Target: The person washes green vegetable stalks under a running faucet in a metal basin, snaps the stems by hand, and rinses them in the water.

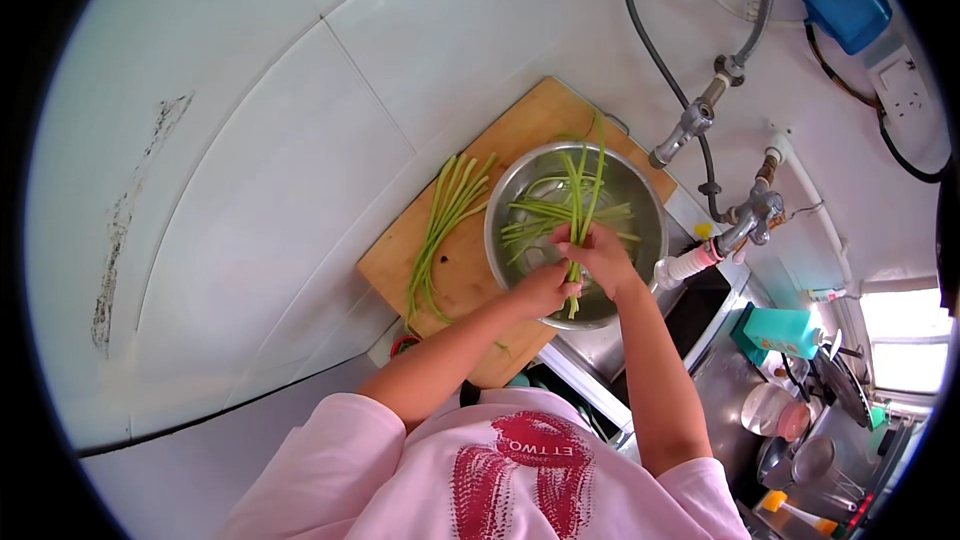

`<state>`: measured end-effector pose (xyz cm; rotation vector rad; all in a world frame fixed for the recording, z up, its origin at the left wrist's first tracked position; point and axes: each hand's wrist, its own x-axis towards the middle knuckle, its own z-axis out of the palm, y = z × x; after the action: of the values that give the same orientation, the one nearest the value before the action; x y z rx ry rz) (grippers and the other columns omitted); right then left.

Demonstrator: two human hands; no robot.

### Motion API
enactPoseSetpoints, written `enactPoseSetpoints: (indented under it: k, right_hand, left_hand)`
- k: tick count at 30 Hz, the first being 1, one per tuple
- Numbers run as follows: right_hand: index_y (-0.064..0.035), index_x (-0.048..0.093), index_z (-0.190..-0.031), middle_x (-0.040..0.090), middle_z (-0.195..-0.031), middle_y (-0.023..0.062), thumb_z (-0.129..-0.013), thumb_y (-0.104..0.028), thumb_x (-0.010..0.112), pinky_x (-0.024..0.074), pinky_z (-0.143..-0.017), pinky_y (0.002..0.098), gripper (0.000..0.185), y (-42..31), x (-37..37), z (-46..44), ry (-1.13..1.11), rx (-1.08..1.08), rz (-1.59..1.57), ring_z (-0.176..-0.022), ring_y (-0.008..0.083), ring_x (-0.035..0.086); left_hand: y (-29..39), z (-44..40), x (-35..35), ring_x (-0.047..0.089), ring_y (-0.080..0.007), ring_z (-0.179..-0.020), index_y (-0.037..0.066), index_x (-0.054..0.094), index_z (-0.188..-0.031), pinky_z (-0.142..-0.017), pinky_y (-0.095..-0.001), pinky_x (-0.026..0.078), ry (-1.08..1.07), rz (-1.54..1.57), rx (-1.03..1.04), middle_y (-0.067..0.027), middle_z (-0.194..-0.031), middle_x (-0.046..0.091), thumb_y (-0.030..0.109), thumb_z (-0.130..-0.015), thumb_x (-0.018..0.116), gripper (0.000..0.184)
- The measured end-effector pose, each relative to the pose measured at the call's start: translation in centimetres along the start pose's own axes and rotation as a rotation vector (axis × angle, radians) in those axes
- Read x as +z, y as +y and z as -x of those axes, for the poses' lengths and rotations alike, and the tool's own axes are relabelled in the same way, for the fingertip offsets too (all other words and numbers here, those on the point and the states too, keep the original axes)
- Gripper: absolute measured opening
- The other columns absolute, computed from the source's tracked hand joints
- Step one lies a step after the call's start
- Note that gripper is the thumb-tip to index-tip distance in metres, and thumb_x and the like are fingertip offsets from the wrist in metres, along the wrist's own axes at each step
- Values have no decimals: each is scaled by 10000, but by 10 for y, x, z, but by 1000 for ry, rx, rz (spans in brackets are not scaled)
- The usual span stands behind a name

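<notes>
A steel basin (492, 230) holds water and several long green stalks that look like garlic scapes (540, 208). Above the water, my right hand (603, 256) is closed around a bunch of garlic scapes (578, 190), whose long ends point away from me. My left hand (546, 289) is closed at the lower part of the same bunch, fingertips pinched near the pale cut ends. Another pile of garlic scapes (445, 215) lies on the wooden board (470, 295), left of the basin.
The board and basin sit beside a sink (590, 345). Two wall taps (690, 130) are at the right, the lower tap (735, 230) having a white spout close to the basin rim. A tiled wall (290, 140) rises at the left. A turquoise bottle (790, 332) and a strainer (814, 458) stand at right.
</notes>
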<state>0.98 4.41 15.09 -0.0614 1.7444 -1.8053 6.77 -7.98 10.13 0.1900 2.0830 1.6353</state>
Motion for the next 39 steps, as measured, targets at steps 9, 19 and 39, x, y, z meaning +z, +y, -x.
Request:
enactPoseSetpoints:
  k: [9, 19, 39]
  right_hand:
    - [-4, 569, -930, 593, -821, 53, -808, -32, 565, 452, -661, 254, 125, 11, 11, -7, 31, 31, -5, -735, 106, 543]
    - [36, 520, -1011, 589, -1010, 168, -861, -18, 479, 465, -845, 333, 165, -2, 8, -3, 32, -13, -396, -973, 245, 572]
    - [-10, 484, -1095, 599, -946, 112, -847, -27, 521, 481, -791, 291, 251, 6, 5, 1, 74, -117, -553, -888, 186, 590]
  left_hand:
    - [23, 5, -18, 564, -172, -855, -18, 483, -1032, -741, -307, 435, 39, 13, -115, -94, -922, 588, 107, -851, 521, 223]
    - [12, 12, -43, 535, -143, -989, 3, 499, -1141, -864, -281, 412, -142, 596, -76, -58, -1053, 573, 83, -845, 531, 308]
    - [20, 14, -35, 559, -230, -1012, 49, 430, -1222, -875, -325, 461, -274, 658, -244, -123, -1118, 552, 84, -865, 510, 367]
